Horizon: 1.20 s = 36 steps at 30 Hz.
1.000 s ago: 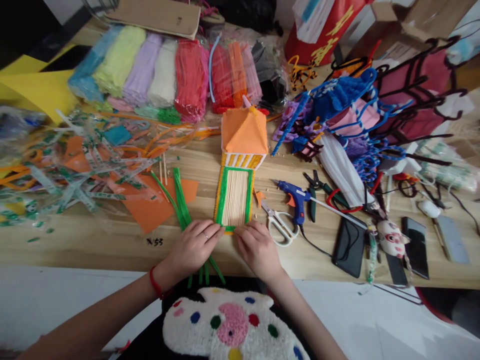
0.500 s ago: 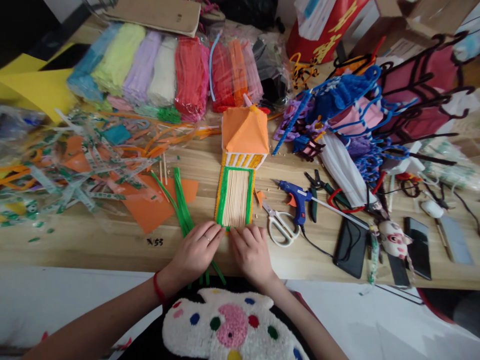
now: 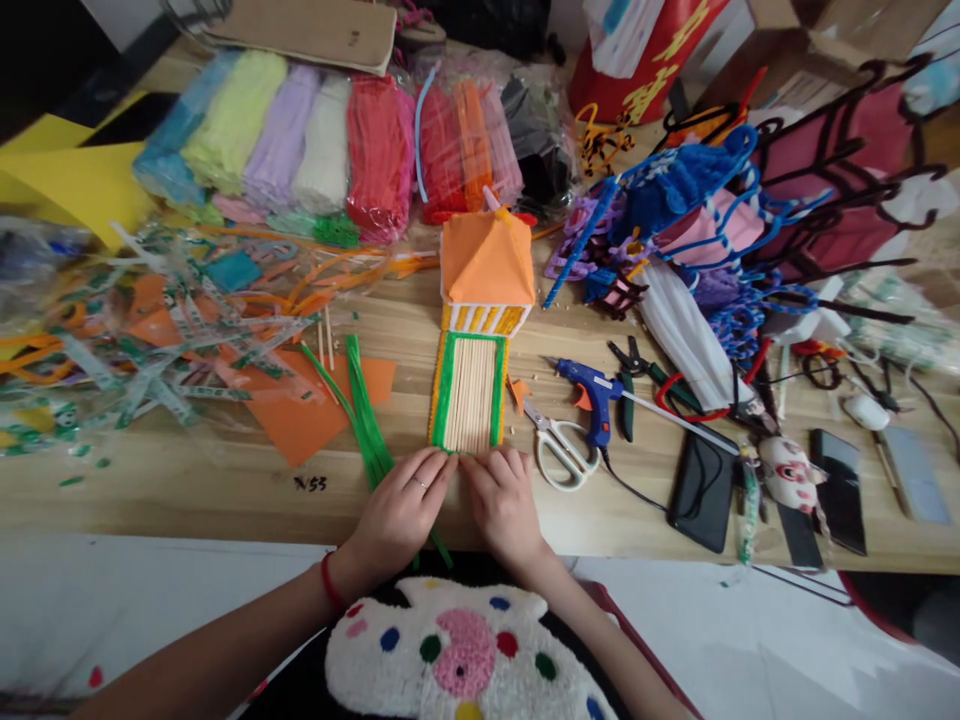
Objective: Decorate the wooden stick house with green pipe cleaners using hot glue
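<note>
Touching nr edge of green-bordered stick panel (image 3: 475, 395), L hand (image 3: 403, 505) & R hand (image 3: 505, 503) sit abt equally close, fingers bunched; can't tell if pinching anything. Panel's straight ahead of fingertips, long axis running away twd orange-roofed model house (image 3: 487, 265).

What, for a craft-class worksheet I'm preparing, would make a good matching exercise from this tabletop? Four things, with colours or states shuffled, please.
Column one
1. Glue gun
2. Scissors
3. Model's roof
4. Left hand

Column two
A. Wearing a ring, partly covering the green strips
B. Orange, rising to a peak
C. Mostly blue
D. White-handled

Right pairs: 1-C, 2-D, 3-B, 4-A
</note>
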Motion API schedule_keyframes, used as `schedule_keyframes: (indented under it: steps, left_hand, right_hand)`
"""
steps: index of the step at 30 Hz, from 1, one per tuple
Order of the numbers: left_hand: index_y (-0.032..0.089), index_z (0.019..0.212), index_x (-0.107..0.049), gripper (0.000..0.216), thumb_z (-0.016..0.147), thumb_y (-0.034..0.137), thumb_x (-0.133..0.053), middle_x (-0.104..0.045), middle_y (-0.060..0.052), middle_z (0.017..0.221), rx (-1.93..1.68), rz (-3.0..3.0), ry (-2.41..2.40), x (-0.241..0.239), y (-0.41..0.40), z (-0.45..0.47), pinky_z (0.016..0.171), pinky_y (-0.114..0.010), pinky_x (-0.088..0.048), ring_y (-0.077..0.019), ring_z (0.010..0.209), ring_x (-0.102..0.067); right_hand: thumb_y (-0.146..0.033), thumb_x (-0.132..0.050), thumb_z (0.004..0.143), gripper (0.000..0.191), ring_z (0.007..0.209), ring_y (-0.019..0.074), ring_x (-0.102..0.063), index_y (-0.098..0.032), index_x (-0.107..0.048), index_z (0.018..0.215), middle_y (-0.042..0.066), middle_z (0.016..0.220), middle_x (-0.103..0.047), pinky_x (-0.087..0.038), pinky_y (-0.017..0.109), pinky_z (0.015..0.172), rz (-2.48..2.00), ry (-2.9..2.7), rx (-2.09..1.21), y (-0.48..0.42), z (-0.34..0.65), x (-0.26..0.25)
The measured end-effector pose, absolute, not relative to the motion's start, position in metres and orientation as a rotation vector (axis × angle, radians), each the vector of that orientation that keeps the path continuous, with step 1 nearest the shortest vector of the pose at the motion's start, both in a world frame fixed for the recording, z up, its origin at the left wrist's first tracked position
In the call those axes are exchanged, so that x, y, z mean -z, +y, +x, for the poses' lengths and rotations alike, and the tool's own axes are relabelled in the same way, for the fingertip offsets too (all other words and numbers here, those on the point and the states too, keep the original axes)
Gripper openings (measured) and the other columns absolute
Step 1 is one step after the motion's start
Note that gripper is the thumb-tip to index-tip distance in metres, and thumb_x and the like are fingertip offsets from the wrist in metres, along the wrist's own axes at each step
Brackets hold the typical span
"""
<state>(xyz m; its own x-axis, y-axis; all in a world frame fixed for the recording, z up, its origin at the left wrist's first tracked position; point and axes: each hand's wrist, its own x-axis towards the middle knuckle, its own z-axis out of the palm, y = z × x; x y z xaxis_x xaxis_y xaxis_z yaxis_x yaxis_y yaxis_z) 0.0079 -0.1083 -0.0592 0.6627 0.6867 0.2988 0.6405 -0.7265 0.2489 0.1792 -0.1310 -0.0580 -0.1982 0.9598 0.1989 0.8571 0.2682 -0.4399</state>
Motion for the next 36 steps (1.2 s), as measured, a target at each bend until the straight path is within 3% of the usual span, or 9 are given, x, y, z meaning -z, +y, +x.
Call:
schedule_keyframes:
  steps: [11,28,32,36]
  left_hand:
    - [0.01,0.116,-0.06,0.032,0.091,0.011,-0.04,-0.064,-0.013,0.114,-0.607,2.8,1.045,0.061,-0.102,-0.001,0.089,-0.04,-0.053,-0.0252,0.108,-0.057]
    - [0.005,0.101,-0.065,0.03,0.092,0.009,-0.037,-0.067,-0.014,0.105,-0.648,2.944,0.826,0.055,-0.085,-0.001,0.086,-0.038,-0.052,-0.0238,0.102,-0.059]
    - [0.01,0.096,-0.066,0.024,0.092,0.012,-0.043,-0.068,-0.008,0.097,-0.633,2.797,0.861,0.053,-0.078,0.001,0.088,-0.036,-0.052,-0.0204,0.099,-0.06]
    - [0.013,0.097,-0.066,0.018,0.089,0.012,-0.05,-0.069,-0.005,0.096,-0.651,2.721,0.905,0.051,-0.077,-0.001,0.088,-0.034,-0.053,-0.0179,0.096,-0.061]
  right_hand:
    - [-0.01,-0.044,0.088,0.031,0.099,0.0263,-0.043,-0.018,-0.062,0.112,0.011,0.108,-0.06,-0.038,0.042,0.08,-1.646,-2.006,-0.277,-0.138,0.175,0.064]
    - [-0.004,-0.042,0.08,0.032,0.08,0.0226,-0.045,-0.012,-0.067,0.098,0.008,0.077,-0.059,-0.033,0.039,0.07,-1.55,-2.152,-0.157,-0.129,0.176,0.064]
    - [-0.006,-0.044,0.083,0.029,0.078,0.0212,-0.045,-0.018,-0.07,0.092,0.006,0.077,-0.06,-0.036,0.037,0.069,-1.562,-2.018,-0.332,-0.124,0.179,0.062]
    - [-0.018,-0.06,0.082,0.013,0.086,0.0198,-0.051,-0.024,-0.071,0.086,0.005,0.091,-0.061,-0.043,0.036,0.077,-1.563,-1.73,-0.61,-0.114,0.194,0.057]
